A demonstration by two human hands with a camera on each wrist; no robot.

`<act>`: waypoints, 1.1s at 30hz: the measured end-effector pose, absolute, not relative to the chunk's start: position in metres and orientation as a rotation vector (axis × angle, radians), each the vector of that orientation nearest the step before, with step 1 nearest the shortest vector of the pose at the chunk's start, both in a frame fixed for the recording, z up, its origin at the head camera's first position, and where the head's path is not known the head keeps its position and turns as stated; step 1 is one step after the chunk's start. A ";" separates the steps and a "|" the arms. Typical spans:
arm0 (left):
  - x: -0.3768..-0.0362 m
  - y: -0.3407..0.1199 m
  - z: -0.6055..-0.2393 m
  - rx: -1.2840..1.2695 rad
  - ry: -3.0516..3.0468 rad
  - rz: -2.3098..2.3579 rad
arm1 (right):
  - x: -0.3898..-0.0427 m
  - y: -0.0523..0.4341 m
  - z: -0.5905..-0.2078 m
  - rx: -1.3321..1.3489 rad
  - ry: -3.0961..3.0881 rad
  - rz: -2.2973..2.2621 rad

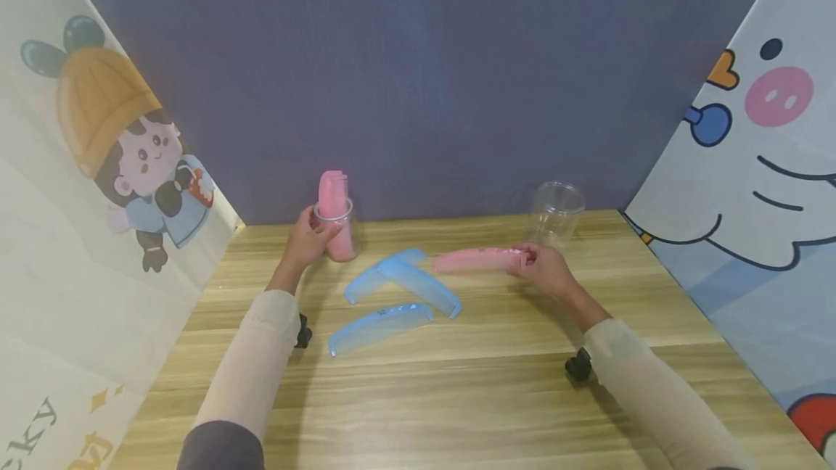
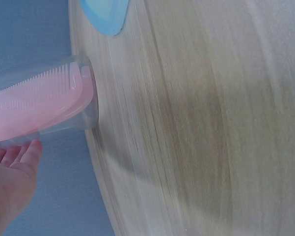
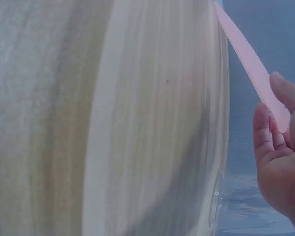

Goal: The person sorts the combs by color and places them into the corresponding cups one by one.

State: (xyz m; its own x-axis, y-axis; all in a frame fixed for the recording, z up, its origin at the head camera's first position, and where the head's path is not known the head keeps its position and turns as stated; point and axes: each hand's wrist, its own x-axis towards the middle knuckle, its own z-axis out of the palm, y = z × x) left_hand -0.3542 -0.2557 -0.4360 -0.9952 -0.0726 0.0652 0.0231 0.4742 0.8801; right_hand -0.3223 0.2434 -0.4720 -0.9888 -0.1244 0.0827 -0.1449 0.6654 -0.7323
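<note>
Left wall point(image 1: 39, 296), low: we read dark letters "cky" point(image 1: 33, 423), slanting upward, the word's start cut off by the picture edge. Below them we note a yellow character point(image 1: 90, 452), also cut off, unreadable. Marks on the nearest blue comb point(image 1: 379, 324) and the pink comb point(image 1: 477, 260): too small for us to make out.

The tabletop point(image 1: 496, 397) is pale yellow-brown, with darker streaks of wood grain running from side to side. Near its middle lies a curved, translucent blue plastic comb point(image 1: 382, 325), its spine printed with small marks. Just behind it, a second blue comb point(image 1: 363, 283) lies beneath a crossing third one point(image 1: 427, 287). Toward the back, two clear, round plastic cups stand upright, one left point(image 1: 353, 234), one right point(image 1: 555, 217).
</note>
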 end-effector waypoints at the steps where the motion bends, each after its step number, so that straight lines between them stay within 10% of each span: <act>1: -0.354 -0.256 -0.436 0.042 -2.615 -1.564 | -0.323 0.243 -0.471 0.224 -2.840 1.260; 33: -0.352 -0.254 -0.434 0.039 -2.605 -1.577 | -0.355 0.209 -0.418 0.223 -2.706 1.470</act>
State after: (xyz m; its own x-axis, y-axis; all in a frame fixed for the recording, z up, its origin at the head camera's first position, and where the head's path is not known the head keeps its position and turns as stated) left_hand -0.3520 -0.2537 -0.4340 -0.9951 -0.0716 0.0687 0.0277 0.4645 0.8852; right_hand -0.3553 0.2093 -0.4177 -0.9881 -0.1004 0.1163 -0.1522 0.5367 -0.8299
